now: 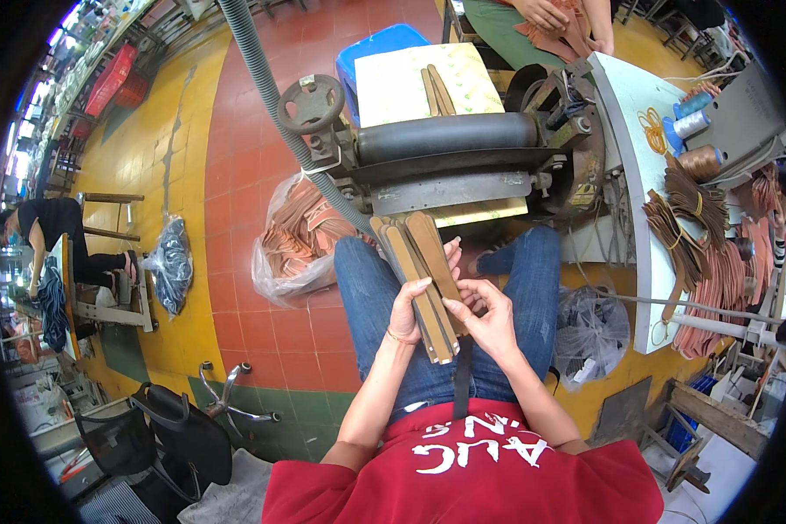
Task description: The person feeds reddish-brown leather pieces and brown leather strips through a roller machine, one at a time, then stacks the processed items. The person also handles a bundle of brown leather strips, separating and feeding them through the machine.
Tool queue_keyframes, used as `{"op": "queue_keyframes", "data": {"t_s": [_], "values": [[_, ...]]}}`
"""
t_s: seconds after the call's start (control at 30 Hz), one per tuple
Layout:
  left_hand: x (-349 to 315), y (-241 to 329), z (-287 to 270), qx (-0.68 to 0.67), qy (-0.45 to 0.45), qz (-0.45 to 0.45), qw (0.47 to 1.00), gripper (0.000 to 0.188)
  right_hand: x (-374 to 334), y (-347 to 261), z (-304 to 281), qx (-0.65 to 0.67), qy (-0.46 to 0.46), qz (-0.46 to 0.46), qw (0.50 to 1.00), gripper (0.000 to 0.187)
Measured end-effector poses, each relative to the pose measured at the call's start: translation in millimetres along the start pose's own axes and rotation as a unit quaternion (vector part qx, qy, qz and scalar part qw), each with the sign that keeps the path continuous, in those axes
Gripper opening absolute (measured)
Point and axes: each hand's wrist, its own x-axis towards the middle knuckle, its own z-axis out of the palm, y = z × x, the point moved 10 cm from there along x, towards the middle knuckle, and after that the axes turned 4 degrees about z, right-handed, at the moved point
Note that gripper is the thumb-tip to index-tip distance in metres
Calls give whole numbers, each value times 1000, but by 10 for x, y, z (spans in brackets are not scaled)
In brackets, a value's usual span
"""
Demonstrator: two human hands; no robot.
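Note:
Above my lap is a bundle of long brown leather strips [417,262] with rounded far ends, fanned slightly apart. My left hand [404,313] is wrapped round the bundle from the left, its thumb on top and its fingertips showing past the right side. With thumb and fingers pressed together, my right hand [484,314] grips the right-hand strip of the bundle near its middle. Beyond my knees stands a machine with a dark roller [445,138]. Two more brown strips [439,91] lie on the pale board [384,74] behind that roller.
A handwheel [311,104] and a grey hose [262,61] flank the machine's left. Left of my knee sits a clear bag of leather pieces [299,236]. On the right, a white table [642,297] carries thread spools and strip bundles. Another person's hands [546,16] are at the far side.

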Motion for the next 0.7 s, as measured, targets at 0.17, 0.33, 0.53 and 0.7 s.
{"op": "queue_keyframes", "data": {"t_s": [0.17,0.33,0.53,0.7], "values": [[-100,-40,-174,15,81,-20,996,61,44,-110,-83,13,32,-23,999,19],[-200,-196,-484,78,188,-74,976,40,-3,-135,-175,16,81,-31,996,15],[-192,-142,-498,54,229,-30,971,31,-60,-491,-386,-129,178,-161,962,13],[-177,-113,-478,59,235,-26,970,27,-185,-740,27,-432,114,-316,837,28]]}}
